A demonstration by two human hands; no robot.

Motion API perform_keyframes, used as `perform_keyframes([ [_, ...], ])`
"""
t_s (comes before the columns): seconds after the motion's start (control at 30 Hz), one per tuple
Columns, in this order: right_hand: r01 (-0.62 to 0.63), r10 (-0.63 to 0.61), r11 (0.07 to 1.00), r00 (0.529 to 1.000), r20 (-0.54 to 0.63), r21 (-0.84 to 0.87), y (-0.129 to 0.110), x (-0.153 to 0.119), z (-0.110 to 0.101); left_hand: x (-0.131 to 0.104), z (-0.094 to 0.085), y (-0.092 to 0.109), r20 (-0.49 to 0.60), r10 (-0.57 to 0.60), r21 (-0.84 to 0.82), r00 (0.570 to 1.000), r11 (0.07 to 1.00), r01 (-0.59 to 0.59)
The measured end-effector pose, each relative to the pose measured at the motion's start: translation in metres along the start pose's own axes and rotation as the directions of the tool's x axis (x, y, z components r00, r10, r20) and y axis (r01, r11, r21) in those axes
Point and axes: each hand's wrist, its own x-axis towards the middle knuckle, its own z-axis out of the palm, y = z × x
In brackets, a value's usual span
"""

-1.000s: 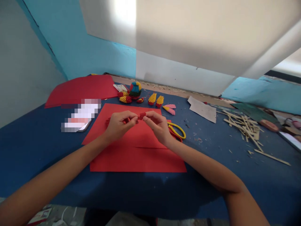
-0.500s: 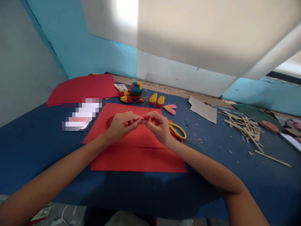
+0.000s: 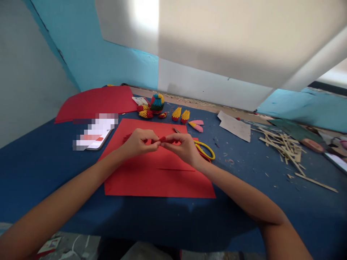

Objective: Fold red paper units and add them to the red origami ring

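Between the fingertips of both hands is a small folded piece of red paper (image 3: 162,139). My left hand (image 3: 139,142) pinches its left end, and my right hand (image 3: 182,146) pinches the right end. Both hands hover over large red paper sheets (image 3: 159,186) spread on the blue table. Partly covered by my left hand, a cluster of small red pieces (image 3: 127,137) lies on the sheet. Scissors with yellow and red handles (image 3: 206,150) rest beside my right hand, their tip showing above it. A thin red strip (image 3: 176,169) lies on the sheet below the hands.
Along the back stand several yellow-and-red folded-paper pieces (image 3: 176,114), a multicoloured paper figure (image 3: 157,103) and a pink-and-yellow piece (image 3: 196,125). A phone (image 3: 101,139) and more red sheets (image 3: 94,103) are at left. Thin pale sticks (image 3: 284,146) and grey paper (image 3: 235,126) lie at right.
My right hand has shifted slightly down and turned, with the red piece now showing more between the fingertips. The scissors' tip has come into sight above the right hand.
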Motion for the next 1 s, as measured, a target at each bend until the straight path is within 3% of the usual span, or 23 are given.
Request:
perform_keyframes([
  [0.13, 0.049, -0.052, 0.992, 0.998, 0.024, 0.118, -0.001, 0.0, 0.002, -0.001, 0.0, 0.002, -0.049, 0.064, -0.017, 0.997, 0.998, -0.065],
  [0.27, 0.023, -0.024, 0.982, 1.0, 0.001, 0.189, 0.001, -0.002, 0.007, -0.001, 0.0, 0.004, -0.088, 0.082, 0.035, 0.993, 0.996, -0.079],
  [0.43, 0.019, -0.016, 0.954, 1.0, -0.011, 0.3, 0.007, 0.0, 0.006, 0.0, -0.002, 0.003, 0.106, -0.089, -0.067, 0.99, 0.993, 0.096],
  [0.5, 0.02, -0.024, 0.97, 1.0, 0.014, 0.241, 0.008, 0.002, 0.002, 0.001, -0.003, 0.001, 0.14, -0.16, -0.13, 0.977, 0.975, 0.179],
  [0.63, 0.036, -0.044, 0.994, 0.997, 0.069, 0.103, 0.005, 0.005, -0.004, 0.004, -0.004, -0.006, 0.11, -0.24, -0.158, 0.964, 0.954, 0.256],
  [0.8, 0.095, -0.095, 0.995, 0.994, 0.058, -0.007, 0.003, 0.005, -0.006, 0.005, -0.008, -0.012, 0.287, -0.261, -0.27, 0.922, 0.901, 0.34],
  [1.0, 0.255, -0.249, 0.965, 0.964, 0.088, -0.064, 0.003, 0.002, -0.006, 0.004, -0.009, -0.014, 0.332, -0.284, -0.335, 0.899, 0.856, 0.394],
])
